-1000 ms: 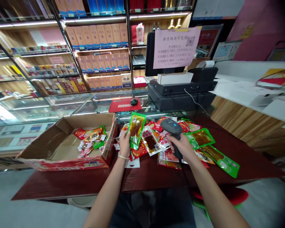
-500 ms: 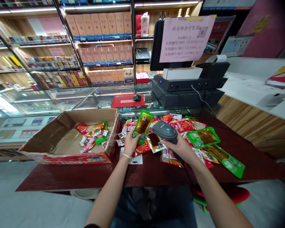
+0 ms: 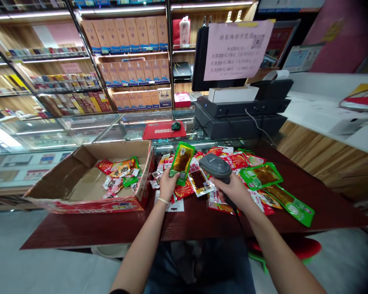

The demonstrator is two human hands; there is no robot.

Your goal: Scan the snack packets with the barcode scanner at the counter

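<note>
My left hand [image 3: 167, 184] is closed on the lower end of a green snack packet [image 3: 182, 161], holding it upright above the dark red table [image 3: 110, 228]. My right hand [image 3: 233, 190] grips a dark grey barcode scanner [image 3: 215, 166], whose head points left at the packet from a short distance. Under both hands lies a loose heap of red and green snack packets [image 3: 257, 176]. An open cardboard box [image 3: 88, 200] with several small packets inside stands just left of my left hand.
Behind the table runs a glass counter [image 3: 79, 130] carrying a red mouse pad with a mouse [image 3: 176, 125] and a black till with a printer [image 3: 239, 110]. A pink notice [image 3: 237, 50] hangs on the monitor. Shelves of boxed goods [image 3: 129, 61] fill the back wall.
The view has shifted slightly. My left hand tilted the green packet and drew it nearer the scanner, and my right hand brought the scanner leftward and levelled its head toward the packet.
</note>
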